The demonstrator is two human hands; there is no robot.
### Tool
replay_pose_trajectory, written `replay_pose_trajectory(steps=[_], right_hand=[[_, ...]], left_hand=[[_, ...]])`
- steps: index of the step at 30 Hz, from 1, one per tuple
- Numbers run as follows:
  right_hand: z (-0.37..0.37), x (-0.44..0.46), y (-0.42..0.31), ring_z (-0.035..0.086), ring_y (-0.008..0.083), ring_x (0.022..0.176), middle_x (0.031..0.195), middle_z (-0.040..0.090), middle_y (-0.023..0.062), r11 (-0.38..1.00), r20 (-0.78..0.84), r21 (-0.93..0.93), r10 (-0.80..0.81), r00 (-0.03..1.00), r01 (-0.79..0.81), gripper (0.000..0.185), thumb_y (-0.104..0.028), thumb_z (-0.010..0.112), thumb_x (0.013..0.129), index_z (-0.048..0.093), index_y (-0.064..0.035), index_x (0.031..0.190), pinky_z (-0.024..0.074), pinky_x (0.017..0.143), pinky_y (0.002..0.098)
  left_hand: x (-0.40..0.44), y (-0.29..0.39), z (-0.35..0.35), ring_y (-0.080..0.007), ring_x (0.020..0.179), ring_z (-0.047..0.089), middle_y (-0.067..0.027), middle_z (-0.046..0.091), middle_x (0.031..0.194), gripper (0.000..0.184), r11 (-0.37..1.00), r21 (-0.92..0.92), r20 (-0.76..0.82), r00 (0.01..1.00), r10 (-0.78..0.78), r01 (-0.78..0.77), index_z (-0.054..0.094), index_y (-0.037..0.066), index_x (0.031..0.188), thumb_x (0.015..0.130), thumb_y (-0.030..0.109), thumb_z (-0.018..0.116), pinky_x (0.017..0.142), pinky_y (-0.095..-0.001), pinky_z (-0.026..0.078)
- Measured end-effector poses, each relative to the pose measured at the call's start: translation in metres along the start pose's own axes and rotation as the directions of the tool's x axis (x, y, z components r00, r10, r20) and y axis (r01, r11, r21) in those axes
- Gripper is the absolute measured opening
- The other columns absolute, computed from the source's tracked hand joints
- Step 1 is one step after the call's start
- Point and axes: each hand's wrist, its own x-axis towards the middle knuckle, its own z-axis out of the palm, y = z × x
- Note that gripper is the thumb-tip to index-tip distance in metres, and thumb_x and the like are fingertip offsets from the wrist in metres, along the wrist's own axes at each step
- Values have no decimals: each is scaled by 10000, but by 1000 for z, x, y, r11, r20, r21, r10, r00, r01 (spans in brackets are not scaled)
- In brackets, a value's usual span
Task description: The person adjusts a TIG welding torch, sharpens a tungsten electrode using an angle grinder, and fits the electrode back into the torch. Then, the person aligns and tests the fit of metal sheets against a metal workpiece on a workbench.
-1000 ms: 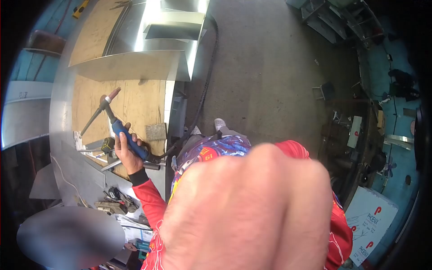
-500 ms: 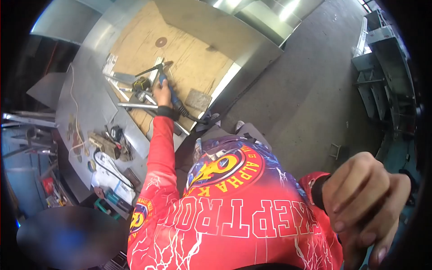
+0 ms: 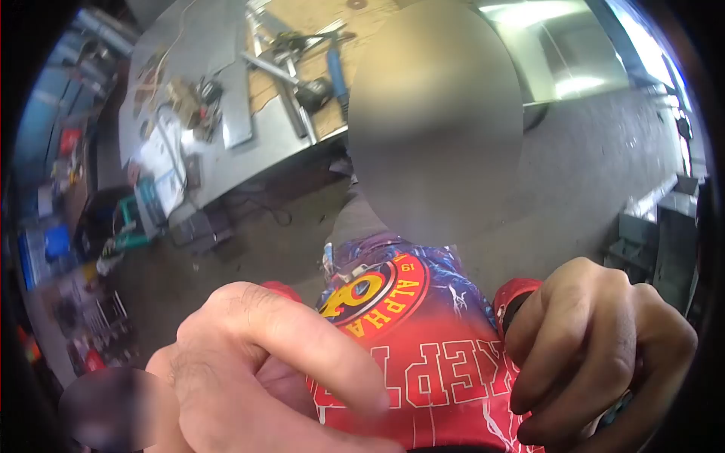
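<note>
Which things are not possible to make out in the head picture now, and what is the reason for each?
All in the head view:
- Table: its right part is covered by the large blurred oval.
- Papers: any writing is too small and blurred.
- Shirt: lettering is partly hidden by the left hand, itself cut off by the bottom edge.
- Right hand: its back hides the palm.

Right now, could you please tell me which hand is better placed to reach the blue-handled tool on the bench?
Probably the left hand: it is on the same side as the bench and the blue-handled tool, while the right hand is farther across.
</note>
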Motion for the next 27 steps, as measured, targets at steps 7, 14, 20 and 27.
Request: replay_pose_trajectory(steps=[7, 14, 20, 27], right_hand=[[-9, 27, -9, 591, 97, 467, 663, 622, 1, 931, 254, 66, 333, 908, -360, 195, 105, 737, 672, 649, -69, 658, 486, 450, 200], [30, -23, 40, 589, 44, 488, 803, 624, -42, 852, 10, -356, -408, 913, 384, 141, 21, 763, 708, 671, -81, 733, 481, 472, 178], [-59, 47, 23, 562, -27, 504, 676, 636, -126, 749, 3, -442, -549, 836, 493, 112, -87, 785, 740, 681, -129, 735, 424, 470, 102], [-86, 51, 51, 508, -64, 514, 563, 585, -153, 616, 90, -424, -701, 707, 664, 44, -249, 758, 785, 742, -218, 813, 394, 498, 83]], left_hand=[[0, -1, 22, -114, 712, 500, 63, 541, 821, 175, 958, 268, -612, 750, 251, -102, 625, 175, 880, 888, 345, 663, 676, -284, 396], [-120, -5, -16, -78, 771, 498, 94, 545, 955, 234, 599, 681, -272, 613, 742, -422, 609, 241, 1125, 925, 360, 584, 627, -247, 405], [-36, 7, -4, -95, 800, 475, 132, 523, 1099, 365, 370, 862, 98, 831, 548, -346, 528, 305, 1327, 1005, 441, 423, 605, -270, 412], [-44, -4, 24, -40, 744, 469, 153, 509, 903, 184, 87, 994, -30, 629, 777, -60, 618, 294, 1077, 922, 367, 551, 609, -225, 389]])
